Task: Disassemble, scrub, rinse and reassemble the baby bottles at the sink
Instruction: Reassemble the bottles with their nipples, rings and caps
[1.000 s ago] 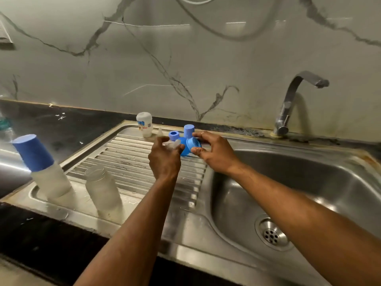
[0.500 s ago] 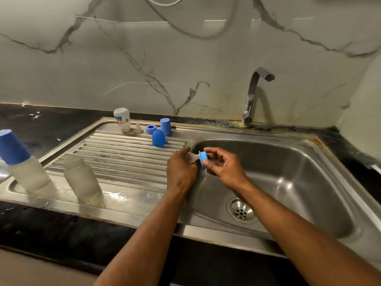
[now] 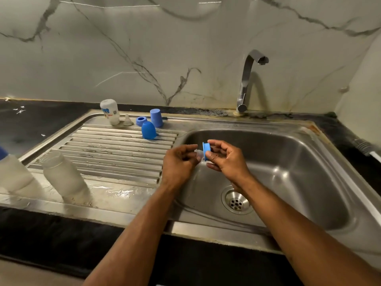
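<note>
Over the left edge of the sink basin (image 3: pixel 288 162), my right hand (image 3: pixel 228 159) grips a blue bottle collar ring (image 3: pixel 206 150) on edge. My left hand (image 3: pixel 179 164) pinches the clear teat (image 3: pixel 199 154) that sticks out of the ring. On the drainboard (image 3: pixel 115 153) stand a clear open bottle (image 3: pixel 64 178), a bottle with a blue cap (image 3: pixel 14 176) at the far left, and a small upturned bottle (image 3: pixel 110 111) at the back. Beside that one are a loose clear teat (image 3: pixel 127 120), a blue ring (image 3: pixel 141 120) and two blue caps (image 3: pixel 156 117) (image 3: pixel 148 130).
The tap (image 3: pixel 247 79) rises behind the basin with no water running. The drain (image 3: pixel 236 200) lies low in the basin. Black counter (image 3: pixel 41 120) surrounds the steel sink; a grey hose end (image 3: pixel 366 146) lies at the right edge. Marble wall behind.
Both hands came back from the caps at the rear of the drainboard to the basin's left edge, carrying the blue ring and teat. The view shifted right.
</note>
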